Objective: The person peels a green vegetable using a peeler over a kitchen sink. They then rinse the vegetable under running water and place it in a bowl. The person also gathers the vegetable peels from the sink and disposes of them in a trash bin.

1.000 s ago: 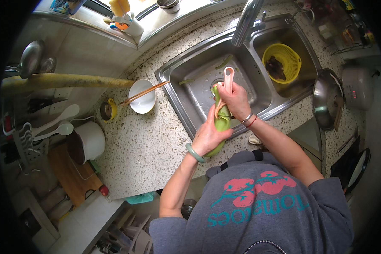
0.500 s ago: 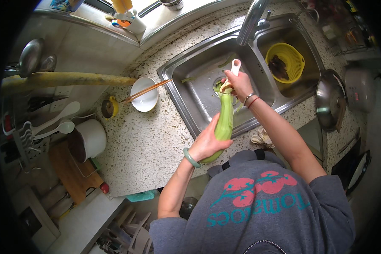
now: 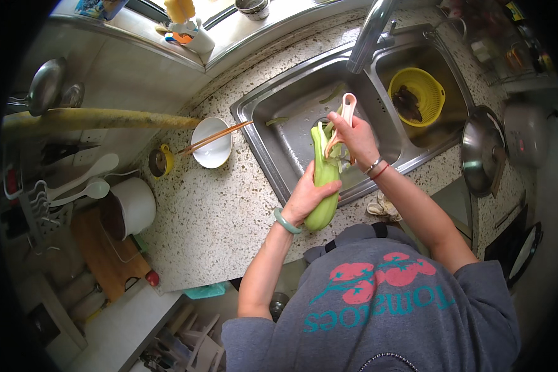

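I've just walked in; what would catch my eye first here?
A pale green squash over the sink's near edge: the left hand's fingers grip it, the right hand's fingers hold a pale pink peeler at its far half. Then the bright yellow basket in the right-hand basin, with something dark inside, and, on the counter left of the sink, a white bowl with chopsticks lying across it.

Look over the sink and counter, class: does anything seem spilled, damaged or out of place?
Only the loose green strips stand out: they lie scattered in the larger sink basin, apart from the green vegetable in the left hand. Nothing looks damaged.
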